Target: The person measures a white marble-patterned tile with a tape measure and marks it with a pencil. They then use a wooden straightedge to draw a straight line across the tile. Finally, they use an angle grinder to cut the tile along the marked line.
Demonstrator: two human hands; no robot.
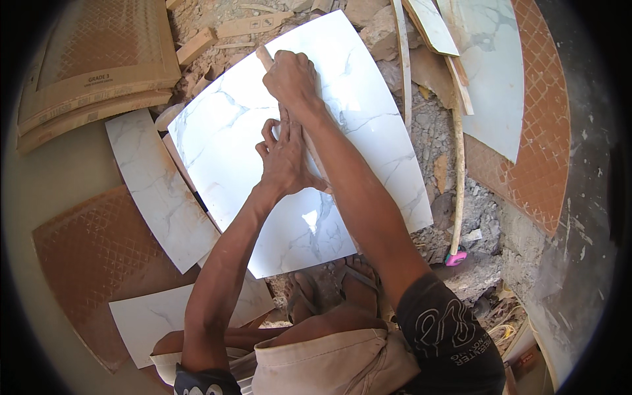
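Observation:
A large white tile [368, 92] with grey marble veins lies in front of me. Across its face runs a narrow wooden strip [264, 57], its far end showing beyond my knuckles. My left hand [284, 158] presses on the strip near the tile's middle, with fingers stretched out and the thumb spread to the right. Farther up, my right hand [289, 79] is closed in a fist over the strip, close to the tile's far edge. Whatever sits inside that fist is hidden by the fingers. My right forearm covers part of the strip.
Stacked cartons [99, 85] stand at the far left. Cut tile pieces [158, 184] and a brown-backed tile [99, 257] lie on the left. To the right are a wooden stick [459, 178], a pink tape measure [455, 258] and a leaning tile [487, 79]. Rubble covers the ground.

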